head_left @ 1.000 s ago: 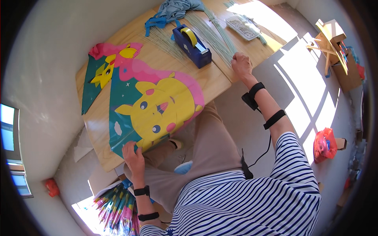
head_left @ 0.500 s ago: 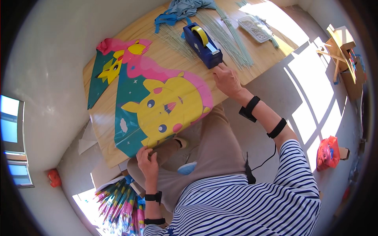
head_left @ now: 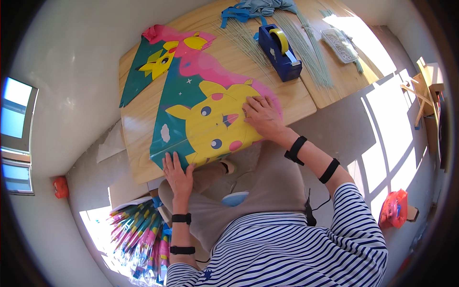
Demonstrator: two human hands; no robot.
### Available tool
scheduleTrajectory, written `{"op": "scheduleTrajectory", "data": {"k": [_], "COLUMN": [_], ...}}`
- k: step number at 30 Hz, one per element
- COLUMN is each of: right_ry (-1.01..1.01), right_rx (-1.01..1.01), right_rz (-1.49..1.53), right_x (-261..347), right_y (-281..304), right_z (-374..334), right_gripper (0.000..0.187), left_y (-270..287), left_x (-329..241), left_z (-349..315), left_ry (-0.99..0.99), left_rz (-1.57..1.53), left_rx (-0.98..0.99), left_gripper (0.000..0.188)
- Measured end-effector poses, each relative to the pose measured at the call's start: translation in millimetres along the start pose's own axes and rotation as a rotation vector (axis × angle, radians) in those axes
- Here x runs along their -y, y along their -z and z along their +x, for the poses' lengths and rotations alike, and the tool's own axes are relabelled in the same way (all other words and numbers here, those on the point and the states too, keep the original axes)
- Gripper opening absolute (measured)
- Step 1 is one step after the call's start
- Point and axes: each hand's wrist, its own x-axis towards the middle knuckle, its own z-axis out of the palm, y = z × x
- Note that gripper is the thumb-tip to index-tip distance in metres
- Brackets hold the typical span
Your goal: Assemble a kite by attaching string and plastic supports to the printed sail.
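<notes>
A thin kite sheet, printed with a yellow cartoon animal on green and pink, lies over the table's near edge. My left hand rests with spread fingers on its green lower corner. My right hand lies on the yellow face near the pink border, fingers apart and slightly bent; whatever is under its palm is hidden. Beyond the right hand stands a blue tape dispenser carrying a yellow roll. Another printed kite sheet lies partly beneath the first, toward the far left.
Thin pale rods are spread across the wooden table. A clear plastic tray with small white pieces sits at the far right, and blue cloth lies at the back. Several folded printed kites are bundled below left.
My right hand has left the front of the tape dispenser and come down on the kite sheet. My left fingers, bent at the sheet's edge before, now lie flat. The view has shifted.
</notes>
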Motion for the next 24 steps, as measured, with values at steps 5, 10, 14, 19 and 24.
{"op": "scheduleTrajectory", "data": {"k": [5, 10, 14, 19, 24], "right_ry": [0.007, 0.013, 0.009, 0.004, 0.022], "right_rx": [0.026, 0.003, 0.009, -0.005, 0.008], "right_rz": [-0.042, -0.054, -0.046, -0.066, -0.145], "right_x": [0.4, 0.4, 2.7, 3.2, 13.3], "right_y": [-1.1, -1.4, -2.5, -3.4, 6.6], "right_z": [1.8, 3.8, 1.5, -1.4, -6.9], "right_gripper": [0.042, 0.041, 0.042, 0.043, 0.040], "left_y": [5.9, 13.1, 11.6, 15.4, 22.7], "left_x": [0.1, -2.9, -1.1, -0.9, 12.2], "left_z": [0.0, -0.8, -2.4, 1.1, 13.8], "left_ry": [0.024, 0.062, 0.067, 0.062, 0.063], "left_rz": [0.011, 0.073, 0.072, 0.119, 0.124], "left_rx": [0.040, 0.100, 0.102, 0.114, 0.141], "left_gripper": [0.070, 0.072, 0.072, 0.070, 0.066]}}
